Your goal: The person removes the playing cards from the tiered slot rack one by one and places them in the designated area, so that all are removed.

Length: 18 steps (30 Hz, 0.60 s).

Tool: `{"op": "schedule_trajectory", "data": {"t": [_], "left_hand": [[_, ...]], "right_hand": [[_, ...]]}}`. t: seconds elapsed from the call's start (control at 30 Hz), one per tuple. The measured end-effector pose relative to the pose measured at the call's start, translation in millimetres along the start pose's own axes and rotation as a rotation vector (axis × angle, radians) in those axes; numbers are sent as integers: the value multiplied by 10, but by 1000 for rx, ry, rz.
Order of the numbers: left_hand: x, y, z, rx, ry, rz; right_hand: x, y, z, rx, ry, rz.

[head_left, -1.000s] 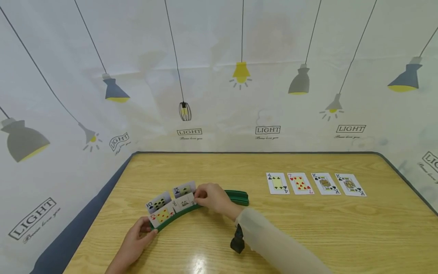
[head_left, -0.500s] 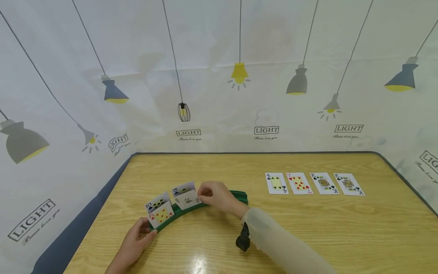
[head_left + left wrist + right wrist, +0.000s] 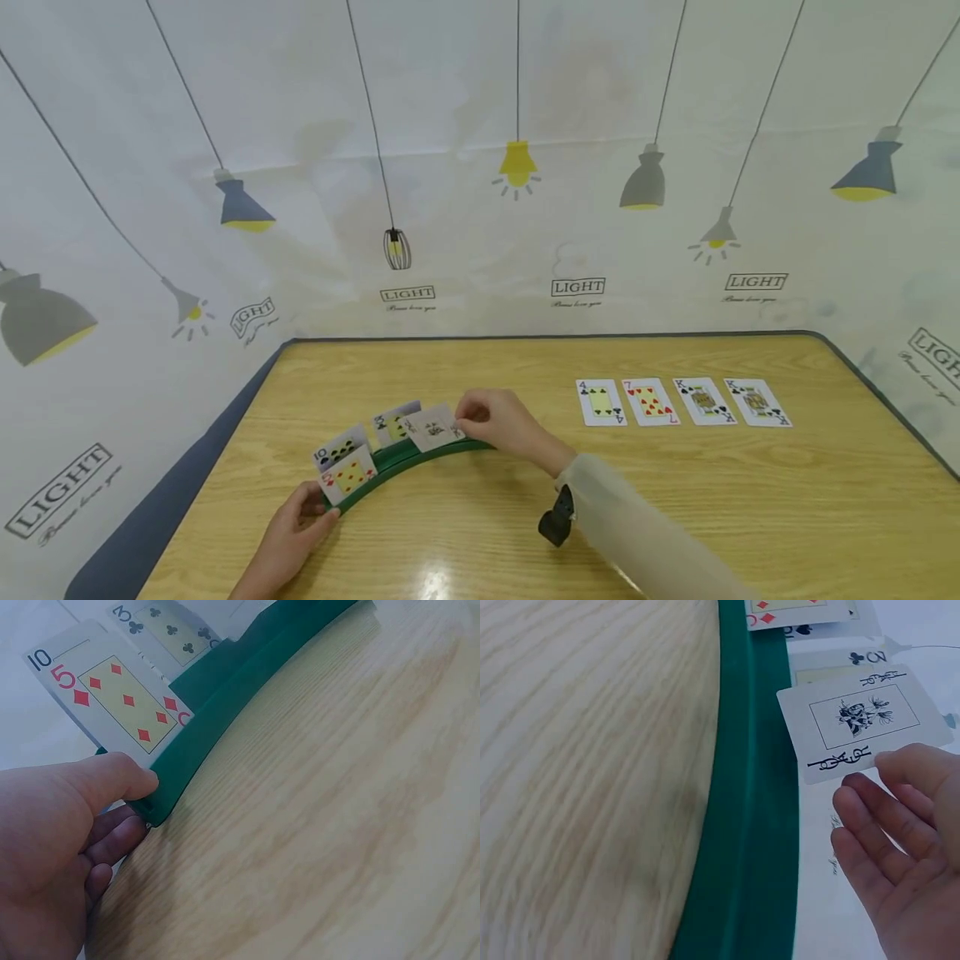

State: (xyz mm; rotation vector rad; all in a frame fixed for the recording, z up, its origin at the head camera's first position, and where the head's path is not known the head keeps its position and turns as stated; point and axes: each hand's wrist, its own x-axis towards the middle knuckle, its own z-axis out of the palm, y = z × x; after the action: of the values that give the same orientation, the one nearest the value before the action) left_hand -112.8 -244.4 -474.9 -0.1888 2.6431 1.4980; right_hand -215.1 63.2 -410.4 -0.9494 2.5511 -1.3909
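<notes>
My left hand [image 3: 288, 533] grips the left end of a green curved card holder [image 3: 247, 671], thumb on its front. Near that end a five of diamonds [image 3: 124, 705] stands in the front row, with a ten of spades [image 3: 341, 448] behind it. A three of clubs [image 3: 390, 423] stands farther right in the back row. My right hand [image 3: 510, 425] pinches a joker card [image 3: 862, 716] by its right edge, thumb on its face. The joker is tilted and partly covers the three of clubs. Whether its lower edge touches the slot, I cannot tell.
Several face-up cards lie in a row on the wooden table [image 3: 675, 508] at the right: a four of clubs [image 3: 600, 402], a seven of hearts [image 3: 649, 402] and two black kings [image 3: 705, 402]. A lamp-printed sheet [image 3: 450, 208] encloses the table's back and sides.
My right hand has moved right along the holder with the joker, which has left its spot next to the five of diamonds and tilted. My left hand keeps its grip on the holder.
</notes>
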Motion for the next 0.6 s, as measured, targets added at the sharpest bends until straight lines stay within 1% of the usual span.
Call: {"op": "schedule_trajectory", "data": {"t": [0.2, 0.4, 0.6], "left_hand": [[-3, -8, -8, 15, -1, 8], [1, 1, -16, 29, 2, -8], [-3, -7, -7, 29, 5, 3]], "right_hand": [[-125, 39, -207, -4, 35, 0], [-259, 114, -409, -12, 83, 3], [-450, 199, -649, 1, 141, 20]]}}
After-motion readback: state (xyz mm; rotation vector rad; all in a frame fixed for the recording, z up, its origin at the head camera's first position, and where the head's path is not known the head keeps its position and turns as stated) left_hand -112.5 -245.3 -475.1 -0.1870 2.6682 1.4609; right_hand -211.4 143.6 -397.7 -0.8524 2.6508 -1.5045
